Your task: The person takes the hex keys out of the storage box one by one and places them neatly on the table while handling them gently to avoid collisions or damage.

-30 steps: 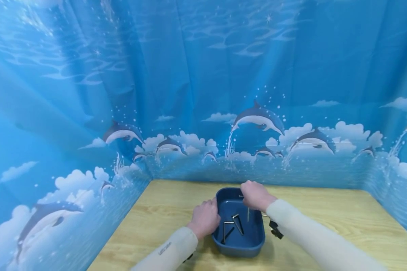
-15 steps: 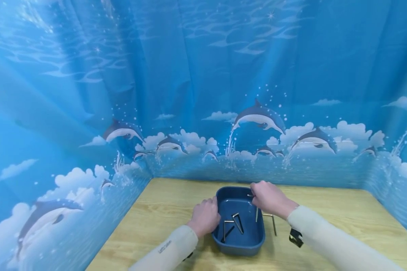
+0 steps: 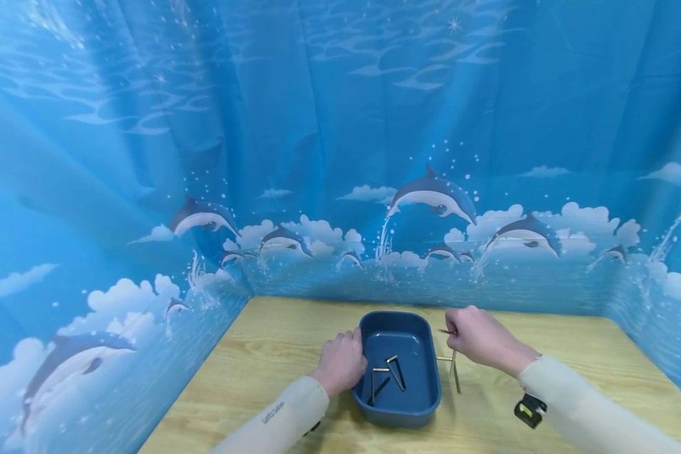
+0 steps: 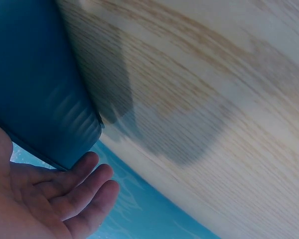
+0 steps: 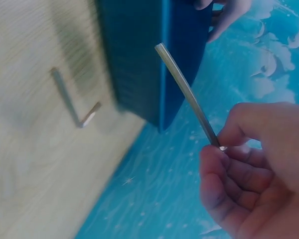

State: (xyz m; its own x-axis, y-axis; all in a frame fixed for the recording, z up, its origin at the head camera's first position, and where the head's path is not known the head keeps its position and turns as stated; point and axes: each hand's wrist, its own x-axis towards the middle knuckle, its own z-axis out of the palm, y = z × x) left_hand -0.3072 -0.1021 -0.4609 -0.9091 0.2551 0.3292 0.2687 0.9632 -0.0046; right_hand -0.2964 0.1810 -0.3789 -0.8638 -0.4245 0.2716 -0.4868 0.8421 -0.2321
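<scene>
A blue bin (image 3: 405,416) with rounded corners stands on the table. My left hand (image 3: 340,360) holds its left rim; in the left wrist view several fingers (image 4: 92,199) lie loosely bent past the rim, and the index finger is hidden. Just beyond the bin's right side, my right hand (image 3: 482,337) pinches an L-shaped Allen key (image 5: 189,97) between thumb and fingers, its long arm pointing down in the head view. Another Allen key (image 5: 67,99) lies on the table right of the bin, partly behind the held one. More metal Allen keys (image 3: 396,373) lie inside the bin, with a dark one (image 3: 381,387) among them.
The wooden table (image 3: 550,384) runs back to a blue curtain (image 3: 340,157) printed with dolphins and clouds. The same curtain also rises along the left and right sides.
My right hand has moved right with the Allen key, from above the bin out over the table beside it. My left hand has stayed at the bin's rim.
</scene>
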